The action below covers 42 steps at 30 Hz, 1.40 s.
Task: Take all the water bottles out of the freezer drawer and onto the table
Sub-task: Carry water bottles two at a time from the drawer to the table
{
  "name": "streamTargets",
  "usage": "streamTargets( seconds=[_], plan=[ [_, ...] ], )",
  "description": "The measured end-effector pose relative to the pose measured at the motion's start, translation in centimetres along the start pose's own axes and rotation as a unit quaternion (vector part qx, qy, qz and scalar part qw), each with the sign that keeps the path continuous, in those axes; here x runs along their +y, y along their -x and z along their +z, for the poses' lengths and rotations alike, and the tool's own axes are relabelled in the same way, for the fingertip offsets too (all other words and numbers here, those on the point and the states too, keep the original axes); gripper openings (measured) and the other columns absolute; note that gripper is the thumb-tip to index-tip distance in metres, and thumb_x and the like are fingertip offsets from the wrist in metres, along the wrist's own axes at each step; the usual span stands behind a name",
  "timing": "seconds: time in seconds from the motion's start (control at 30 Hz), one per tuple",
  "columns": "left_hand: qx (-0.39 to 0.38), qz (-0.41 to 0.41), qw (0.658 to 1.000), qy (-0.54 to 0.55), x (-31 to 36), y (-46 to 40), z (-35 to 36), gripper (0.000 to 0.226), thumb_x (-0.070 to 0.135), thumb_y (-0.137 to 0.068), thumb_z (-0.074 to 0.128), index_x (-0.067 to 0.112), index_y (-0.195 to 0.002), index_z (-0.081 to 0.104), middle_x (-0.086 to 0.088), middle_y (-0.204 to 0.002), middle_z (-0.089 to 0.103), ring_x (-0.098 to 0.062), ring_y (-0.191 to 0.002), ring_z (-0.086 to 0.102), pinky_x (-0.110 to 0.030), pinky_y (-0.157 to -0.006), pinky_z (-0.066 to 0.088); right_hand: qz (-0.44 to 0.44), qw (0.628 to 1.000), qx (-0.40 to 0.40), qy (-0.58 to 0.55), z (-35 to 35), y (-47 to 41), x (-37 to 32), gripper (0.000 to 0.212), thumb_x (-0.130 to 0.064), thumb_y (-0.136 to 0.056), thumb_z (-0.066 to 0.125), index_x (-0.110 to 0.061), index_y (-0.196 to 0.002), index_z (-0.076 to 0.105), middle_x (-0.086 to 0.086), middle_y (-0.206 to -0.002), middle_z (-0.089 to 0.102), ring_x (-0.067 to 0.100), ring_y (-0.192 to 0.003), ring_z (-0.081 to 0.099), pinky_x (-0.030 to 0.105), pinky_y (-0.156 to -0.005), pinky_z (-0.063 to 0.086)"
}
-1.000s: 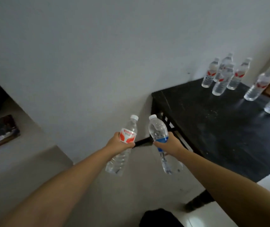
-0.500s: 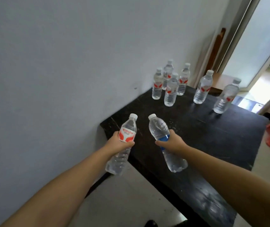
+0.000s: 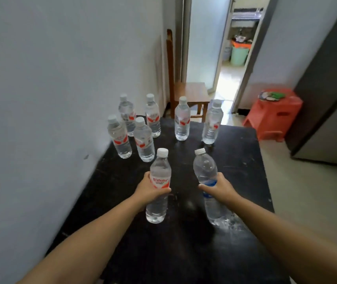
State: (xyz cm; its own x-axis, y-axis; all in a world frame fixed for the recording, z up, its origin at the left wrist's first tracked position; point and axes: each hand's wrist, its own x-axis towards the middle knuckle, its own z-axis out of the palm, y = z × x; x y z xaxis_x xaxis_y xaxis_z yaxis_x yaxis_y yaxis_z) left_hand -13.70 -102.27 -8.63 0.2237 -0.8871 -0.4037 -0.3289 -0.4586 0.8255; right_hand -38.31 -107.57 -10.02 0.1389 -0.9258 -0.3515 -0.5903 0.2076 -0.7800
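The left grip [image 3: 150, 189] is wrapped around the middle of a red-labelled bottle [image 3: 159, 185], held upright above the black surface [image 3: 235, 171]. The right grip [image 3: 217, 188] clasps a blue-labelled bottle [image 3: 209, 185] at its label, the cap tilted toward the left. Both bottles hold clear water. Six more red-labelled bottles [image 3: 182, 119] stand upright at the far end of the surface, four near the wall.
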Motion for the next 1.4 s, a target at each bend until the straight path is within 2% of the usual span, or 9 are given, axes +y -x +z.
streamTargets(
  seconds=[0.1, 0.2, 0.43, 0.67, 0.8, 0.97, 1.1, 1.23, 1.4],
  plan=[
    [-0.032, 0.026, 0.999, -0.014, 3.3, -5.6, 0.4, 0.072, 0.024, -0.061, 0.087, 0.016, -0.12, 0.047, -0.003, -0.115, 0.063, -0.02, -0.106, 0.061, -0.04, -0.097, 0.049, 0.029, 0.997, 0.045, -0.056, -1.6, -3.6, -0.9, 0.053, -0.026, -0.072, 0.079, -0.016, -0.113, 0.047, 0.004, -0.106, 0.063, 0.019, -0.097, 0.062, 0.029, -0.078, 0.048],
    [-0.03, 0.041, 0.999, 0.005, 5.9, -9.2, 1.4, 0.074, 0.02, -0.063, 0.086, 0.013, -0.123, 0.043, -0.007, -0.12, 0.06, -0.023, -0.111, 0.058, -0.042, -0.1, 0.047, 0.03, 0.988, 0.098, -0.113, -2.3, -6.3, -1.7, 0.056, -0.015, -0.074, 0.079, -0.024, -0.113, 0.041, -0.001, -0.108, 0.057, 0.014, -0.096, 0.059, 0.026, -0.078, 0.044],
    [-0.014, 0.079, 0.996, 0.038, 8.3, -15.1, 4.8, 0.072, 0.016, -0.066, 0.083, 0.017, -0.124, 0.041, -0.001, -0.115, 0.06, -0.019, -0.106, 0.058, -0.026, -0.087, 0.042, 0.044, 0.961, 0.209, -0.177, -1.6, -11.1, -1.7, 0.067, -0.015, -0.074, 0.078, -0.02, -0.128, 0.039, 0.0, -0.115, 0.057, 0.02, -0.106, 0.056, 0.036, -0.093, 0.046],
    [-0.002, 0.116, 0.992, 0.05, 5.0, -16.0, 6.2, 0.077, 0.021, -0.065, 0.084, 0.032, -0.126, 0.039, 0.016, -0.106, 0.058, 0.001, -0.095, 0.055, 0.007, -0.07, 0.036, 0.032, 0.957, 0.241, -0.161, -0.5, -11.8, -0.6, 0.077, -0.018, -0.075, 0.079, -0.019, -0.138, 0.035, -0.007, -0.117, 0.054, 0.012, -0.107, 0.053, 0.026, -0.091, 0.04],
    [-0.006, 0.123, 0.991, 0.052, 3.8, -16.1, 6.2, 0.075, 0.025, -0.065, 0.084, 0.041, -0.122, 0.037, 0.024, -0.104, 0.054, 0.004, -0.096, 0.053, 0.01, -0.071, 0.033, 0.036, 0.965, 0.221, -0.134, -0.9, -11.6, -0.4, 0.081, -0.021, -0.076, 0.078, -0.016, -0.142, 0.032, 0.0, -0.129, 0.055, 0.013, -0.112, 0.051, 0.028, -0.096, 0.04],
    [-0.034, 0.115, 0.992, 0.049, 4.4, -16.3, 6.0, 0.073, 0.023, -0.067, 0.083, 0.039, -0.122, 0.037, 0.017, -0.111, 0.055, -0.003, -0.103, 0.052, 0.003, -0.071, 0.035, 0.047, 0.97, 0.197, -0.131, -1.2, -11.5, -0.9, 0.079, -0.022, -0.079, 0.076, -0.016, -0.142, 0.029, 0.003, -0.132, 0.052, 0.016, -0.116, 0.051, 0.029, -0.098, 0.04],
    [-0.074, 0.093, 0.993, 0.003, 4.5, -16.3, 5.3, 0.079, 0.02, -0.069, 0.08, 0.018, -0.133, 0.034, 0.004, -0.127, 0.049, -0.018, -0.12, 0.051, -0.022, -0.092, 0.041, 0.101, 0.969, 0.155, -0.164, -1.2, -10.8, -1.2, 0.079, -0.019, -0.079, 0.076, -0.008, -0.139, 0.027, 0.01, -0.135, 0.049, 0.025, -0.122, 0.051, 0.032, -0.099, 0.042],
    [-0.098, 0.024, 0.99, -0.095, 4.2, -15.8, 3.4, 0.101, 0.028, -0.074, 0.077, 0.024, -0.149, 0.009, -0.011, -0.152, 0.029, -0.026, -0.138, 0.034, -0.039, -0.112, 0.031, 0.222, 0.963, 0.092, -0.126, -1.3, -9.3, -0.9, 0.093, -0.031, -0.08, 0.075, -0.008, -0.148, 0.016, 0.013, -0.147, 0.039, 0.026, -0.124, 0.046, 0.038, -0.097, 0.042],
    [-0.035, 0.028, 0.988, -0.148, 4.2, -13.7, 1.7, 0.067, 0.028, -0.086, 0.065, 0.014, -0.142, 0.032, -0.012, -0.128, 0.055, -0.025, -0.117, 0.054, -0.037, -0.098, 0.045, 0.209, 0.975, 0.065, -0.045, -1.3, -7.5, -0.7, 0.038, -0.019, -0.091, 0.058, -0.002, -0.125, 0.052, 0.013, -0.113, 0.06, 0.026, -0.099, 0.063, 0.037, -0.076, 0.053]
  ],
)
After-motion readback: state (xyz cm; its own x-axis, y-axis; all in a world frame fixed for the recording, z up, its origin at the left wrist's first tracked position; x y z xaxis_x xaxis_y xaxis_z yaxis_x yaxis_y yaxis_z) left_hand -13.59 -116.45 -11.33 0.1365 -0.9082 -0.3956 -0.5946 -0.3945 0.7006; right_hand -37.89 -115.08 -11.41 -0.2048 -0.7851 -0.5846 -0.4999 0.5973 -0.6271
